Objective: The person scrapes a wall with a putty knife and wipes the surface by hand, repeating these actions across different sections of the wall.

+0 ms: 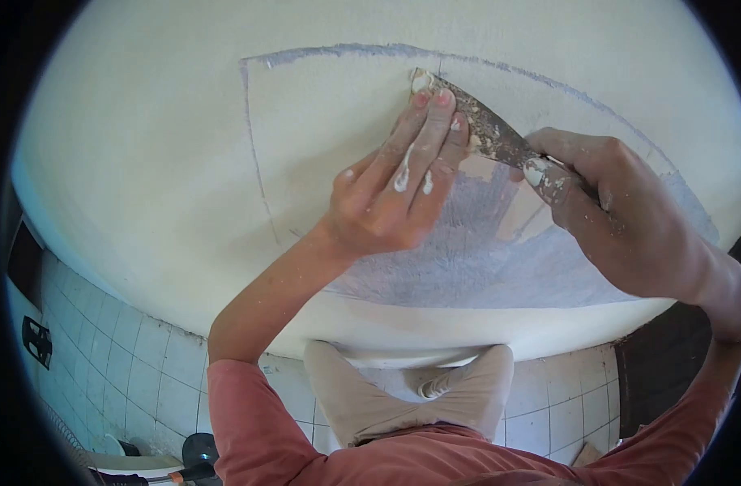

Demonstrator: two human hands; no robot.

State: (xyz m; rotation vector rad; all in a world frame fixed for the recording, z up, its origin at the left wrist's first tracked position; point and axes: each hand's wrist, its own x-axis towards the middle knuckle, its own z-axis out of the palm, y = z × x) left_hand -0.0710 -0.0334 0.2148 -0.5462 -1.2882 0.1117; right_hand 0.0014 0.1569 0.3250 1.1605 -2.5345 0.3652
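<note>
My right hand (629, 219) is closed round the handle of a putty knife (496, 134), whose metal blade is spotted with dried and wet filler. The blade points up and left across a cream wall (160, 154). With its fingers stretched out, my left hand (399, 182) lies over the blade's far end, fingertips touching it; the thumb is hidden. White paste (403, 174) is smeared on the left fingers. Below the blade spreads a grey patch (419, 271) on the wall, and a thin grey outline runs above and to the left.
White floor tiles (151, 348) lie at the wall's foot, under my bent legs. A black bracket-like object (36, 340) is at the far left. A dark panel (662, 368) stands at lower right. Several partly cut-off items, one round and black (200, 448), are at lower left.
</note>
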